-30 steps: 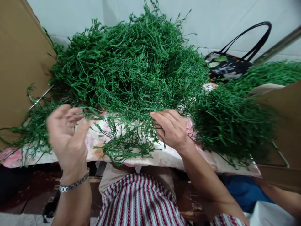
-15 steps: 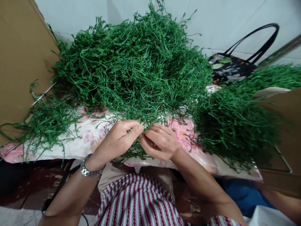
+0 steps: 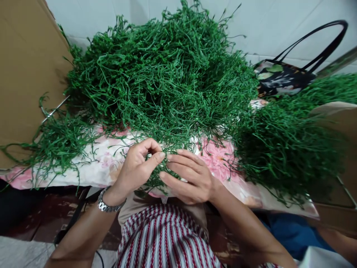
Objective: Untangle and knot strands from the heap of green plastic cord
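A big heap of thin green stems (image 3: pixel 161 74) lies on a flowered cloth (image 3: pixel 92 169). In front of it, my left hand (image 3: pixel 141 163), with a metal watch (image 3: pixel 107 201) at the wrist, pinches thumb against forefinger on a green stem; the stem is small and partly hidden. Close by on the right, my right hand (image 3: pixel 189 175) has its fingers apart and slightly curled, the fingertips near the left thumb. More green stems (image 3: pixel 158 176) show below and between the two hands.
Smaller piles of stems lie at the left (image 3: pixel 63 143) and right (image 3: pixel 287 149). Cardboard (image 3: pixel 30 74) stands at the left edge, with more at the right. A dark floral bag (image 3: pixel 284 78) is at the back right. Another person's blue clothing (image 3: pixel 295 234) shows at the lower right.
My right hand has opened from a closed grip, its fingers spreading and shifting slightly down. My left hand has moved a little to the left, still pinched. The view has shifted slightly.
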A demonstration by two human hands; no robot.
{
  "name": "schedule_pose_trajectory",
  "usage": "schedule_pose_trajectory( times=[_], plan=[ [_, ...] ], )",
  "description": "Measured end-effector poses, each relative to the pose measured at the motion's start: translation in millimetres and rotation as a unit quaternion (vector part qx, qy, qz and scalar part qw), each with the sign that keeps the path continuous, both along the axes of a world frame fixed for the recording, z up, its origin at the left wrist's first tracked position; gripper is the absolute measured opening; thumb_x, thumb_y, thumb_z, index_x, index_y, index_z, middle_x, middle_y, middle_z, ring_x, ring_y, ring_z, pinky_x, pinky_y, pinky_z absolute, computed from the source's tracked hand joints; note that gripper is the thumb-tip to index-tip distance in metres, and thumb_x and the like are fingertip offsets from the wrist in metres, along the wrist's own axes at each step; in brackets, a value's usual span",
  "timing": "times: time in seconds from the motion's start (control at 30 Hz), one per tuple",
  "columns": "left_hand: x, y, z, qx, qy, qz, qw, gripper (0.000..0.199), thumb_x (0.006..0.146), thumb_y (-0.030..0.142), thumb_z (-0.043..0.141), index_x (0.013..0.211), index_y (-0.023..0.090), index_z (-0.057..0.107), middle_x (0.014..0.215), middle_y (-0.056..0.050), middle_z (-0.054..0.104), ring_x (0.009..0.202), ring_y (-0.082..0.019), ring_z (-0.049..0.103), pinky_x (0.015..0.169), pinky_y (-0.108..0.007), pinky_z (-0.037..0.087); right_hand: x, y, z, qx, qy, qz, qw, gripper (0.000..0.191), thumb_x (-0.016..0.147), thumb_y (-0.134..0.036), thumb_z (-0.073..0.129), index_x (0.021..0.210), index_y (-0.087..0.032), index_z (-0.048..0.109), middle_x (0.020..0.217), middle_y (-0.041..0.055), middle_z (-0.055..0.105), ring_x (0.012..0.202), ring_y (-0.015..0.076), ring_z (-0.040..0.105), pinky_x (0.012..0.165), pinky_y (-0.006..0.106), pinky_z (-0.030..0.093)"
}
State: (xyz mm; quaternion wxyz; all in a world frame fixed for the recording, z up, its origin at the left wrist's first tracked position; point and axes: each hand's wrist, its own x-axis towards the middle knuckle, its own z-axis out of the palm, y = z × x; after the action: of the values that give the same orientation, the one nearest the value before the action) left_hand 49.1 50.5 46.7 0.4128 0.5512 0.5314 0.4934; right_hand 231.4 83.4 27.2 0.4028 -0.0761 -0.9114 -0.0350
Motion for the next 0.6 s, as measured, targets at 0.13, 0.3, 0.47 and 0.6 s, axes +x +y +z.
schedule_pose_trajectory(
  times=[0.13,0.3,0.47,0.6],
  plan=[
    [-2,-5,1.9,0.024,0.083,0.001,0.996,0.009,0.078,0.018,0.055,0.07,0.018,0.053,0.064,0.003,0.05,0.062,-0.011,0.046,0.058,-0.024,0.037,23,3,9.9,-0.108,0.121,-0.068,0.984,0.04,0.078,-0.026,0.057,0.117,-0.027,0.053,0.098,0.0058,0.062,0.101,0.0212,0.059,0.086,0.043,0.054],
    [0,-9,1.2,0.047,0.135,-0.008,0.99,0.008,0.08,0.017,0.053,0.072,0.019,0.052,0.066,0.003,0.05,0.063,-0.011,0.046,0.06,-0.025,0.036,32,18,19.0,-0.297,0.115,-0.064,0.946,0.04,0.08,-0.032,0.058,0.118,-0.023,0.055,0.112,0.0089,0.058,0.106,0.0233,0.055,0.091,0.045,0.048],
    [-1,-12,-1.7,0.074,0.157,-0.012,0.985,0.006,0.081,0.017,0.053,0.075,0.019,0.052,0.067,0.003,0.05,0.063,-0.011,0.046,0.061,-0.024,0.037,23,23,11.7,-0.309,0.1,0.012,0.946,0.021,0.081,-0.022,0.061,0.101,-0.018,0.063,0.095,0.0059,0.064,0.096,0.0173,0.059,0.086,0.037,0.05],
    [2,-9,5.0,0.1,0.178,-0.027,0.979,0.012,0.082,0.021,0.054,0.093,0.017,0.055,0.083,-0.002,0.057,0.078,-0.014,0.053,0.07,-0.027,0.042,18,22,8.0,-0.291,0.1,0.022,0.951,0.017,0.079,-0.023,0.064,0.094,-0.016,0.064,0.087,0.0061,0.065,0.088,0.017,0.06,0.08,0.036,0.051]
  ],
)
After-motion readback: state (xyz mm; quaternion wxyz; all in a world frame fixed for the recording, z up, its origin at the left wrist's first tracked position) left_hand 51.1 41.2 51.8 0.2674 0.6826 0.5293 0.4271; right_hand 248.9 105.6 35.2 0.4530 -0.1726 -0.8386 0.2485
